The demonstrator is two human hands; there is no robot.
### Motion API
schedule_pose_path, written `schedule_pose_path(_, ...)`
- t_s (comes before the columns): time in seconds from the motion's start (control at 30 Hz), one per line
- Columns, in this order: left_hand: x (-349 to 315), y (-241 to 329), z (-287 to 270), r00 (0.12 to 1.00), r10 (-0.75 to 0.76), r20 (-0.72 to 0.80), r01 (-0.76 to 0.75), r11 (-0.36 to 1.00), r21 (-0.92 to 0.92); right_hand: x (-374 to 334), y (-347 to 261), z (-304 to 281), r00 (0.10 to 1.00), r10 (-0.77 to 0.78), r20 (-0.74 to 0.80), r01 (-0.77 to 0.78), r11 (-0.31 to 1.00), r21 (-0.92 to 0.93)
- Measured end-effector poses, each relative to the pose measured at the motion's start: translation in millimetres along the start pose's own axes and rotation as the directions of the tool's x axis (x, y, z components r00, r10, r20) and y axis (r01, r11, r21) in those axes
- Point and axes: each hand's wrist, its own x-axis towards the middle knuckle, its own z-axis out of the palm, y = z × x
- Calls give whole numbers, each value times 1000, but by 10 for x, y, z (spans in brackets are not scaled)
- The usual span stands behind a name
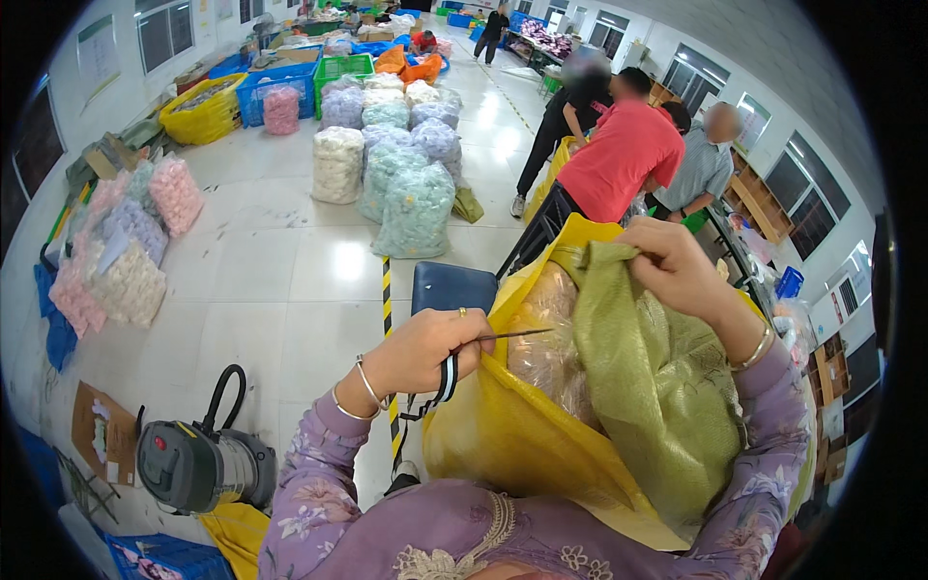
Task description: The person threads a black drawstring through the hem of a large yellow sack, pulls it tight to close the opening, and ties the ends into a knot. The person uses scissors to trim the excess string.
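Your left hand [420,350] pinches a thin needle [517,333], pointing right toward the green sack [648,377]; your right hand [677,266] pinches its top edge, just above.

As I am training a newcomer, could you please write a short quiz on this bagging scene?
1. True or false: the left hand holds a thin dark needle-like tool.
2. What does the right hand pinch: A) the olive-green woven sack, B) the blue plastic crate?
3. What colour is the plastic bag around the sack?

Key: 1 true; 2 A; 3 yellow.
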Motion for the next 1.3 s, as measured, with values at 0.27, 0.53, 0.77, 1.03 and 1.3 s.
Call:
schedule_pose_path(0.27,157,5,47,982,165,-88,-166,986,0,-110,-118,315,996,-86,13,86,995,-54)
schedule_pose_path(0.53,532,-39,278,907,317,-277,-329,944,5,-8,-276,1078,676,-269,685,489,861,-144)
schedule_pose_path(0.77,586,-67,411,897,381,-226,-365,924,112,32,-161,1466,741,-387,549,417,906,76)
schedule_pose_path(1.03,571,-23,287,859,353,-371,-299,934,195,16,-43,1349,914,-254,315,202,961,190)
schedule_pose_path(1.3,555,-23,284,857,360,-370,-345,932,108,-624,-1032,232,767,300,568,-498,836,231)
